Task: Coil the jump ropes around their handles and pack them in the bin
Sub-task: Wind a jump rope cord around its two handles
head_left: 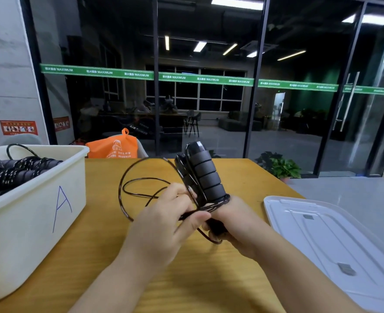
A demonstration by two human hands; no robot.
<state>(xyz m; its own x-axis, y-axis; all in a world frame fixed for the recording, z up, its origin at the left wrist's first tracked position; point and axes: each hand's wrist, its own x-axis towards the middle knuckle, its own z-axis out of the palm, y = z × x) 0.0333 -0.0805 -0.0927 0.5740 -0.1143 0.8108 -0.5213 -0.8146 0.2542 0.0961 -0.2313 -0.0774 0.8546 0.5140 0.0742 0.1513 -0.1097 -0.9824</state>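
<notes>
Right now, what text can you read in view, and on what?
"A", handwritten in blue on the white bin.
"MAXIMUM", repeated along the green stripe on the glass wall; characters beside it unreadable.
Orange bag: white print, blurred.
Red wall signs: too small.

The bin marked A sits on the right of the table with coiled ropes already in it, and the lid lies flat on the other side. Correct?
Not quite. In the head view the bin marked A sits on the left of the table, not the right. It does hold coiled ropes, and the lid lies flat on the other side, the right.
</notes>
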